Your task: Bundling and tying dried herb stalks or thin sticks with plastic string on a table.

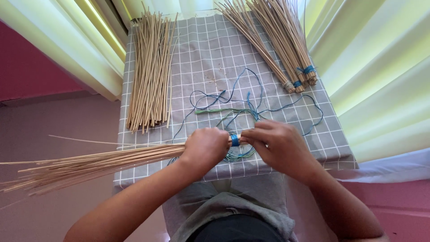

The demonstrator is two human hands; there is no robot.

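Straw-coloured sticks are what I see most. I see no box or bowl in my view; the only thing that bears anything is the grey checked cloth (210, 49) on the small table, and the sticks and strings lie loose on it.

My left hand (205, 148) is closed tight around one bundle of sticks (89, 163). The bundle lies flat and fans out to the left, past the edge of the table. My right hand (278, 145) pinches the short end of that bundle with fingers bent in. Between my two hands there is a blue string wrap (234, 140) wound around the sticks.

I count one loose pile of sticks (150, 71) on the left side of the cloth. At the top right lie tied bundles (277, 45). I think there are three, but they overlap, so I cannot be sure. Their tops are cut off by the edge of the picture.

Loose blue and green strings (237, 107) curl in the middle of the cloth, just past my hands. They are tangled, so I cannot count them. My hands hide part of the strings and the very end of the bundle. Pale curtains (380, 80) hang on both sides.
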